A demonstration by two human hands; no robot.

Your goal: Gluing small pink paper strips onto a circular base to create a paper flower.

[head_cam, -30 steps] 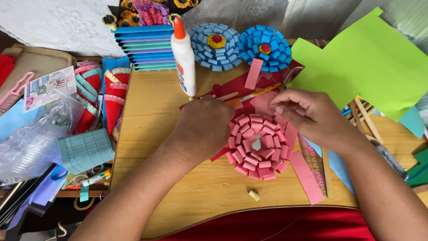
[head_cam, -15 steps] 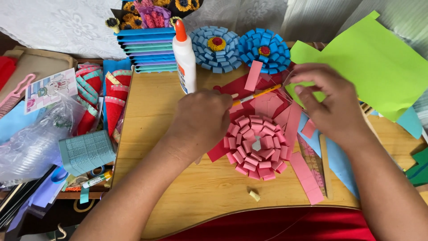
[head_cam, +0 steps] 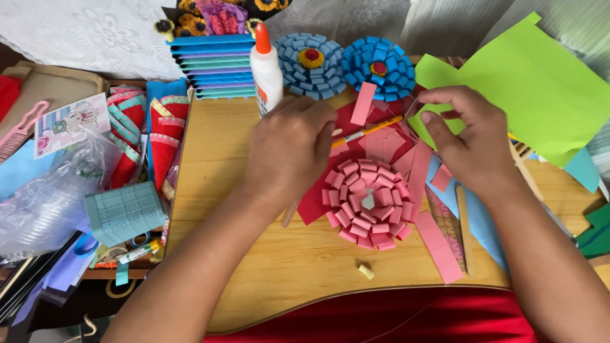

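A single head-worn camera looks steeply down and forward from close range onto a wooden board (head_cam: 267, 254) that fills the centre of the frame. Both forearms enter from the bottom edge. The far clutter of paper lies along the top of the frame, and there is no second view.

The paper flower (head_cam: 368, 203) lies on the wooden board (head_cam: 254, 254), between the left hand (head_cam: 289, 152) and the right hand (head_cam: 470, 140). Behind the left hand stands the glue bottle (head_cam: 265, 70), with two finished flowers (head_cam: 343, 63) to its right. A ruler (head_cam: 445, 222) lies just right of the paper flower.
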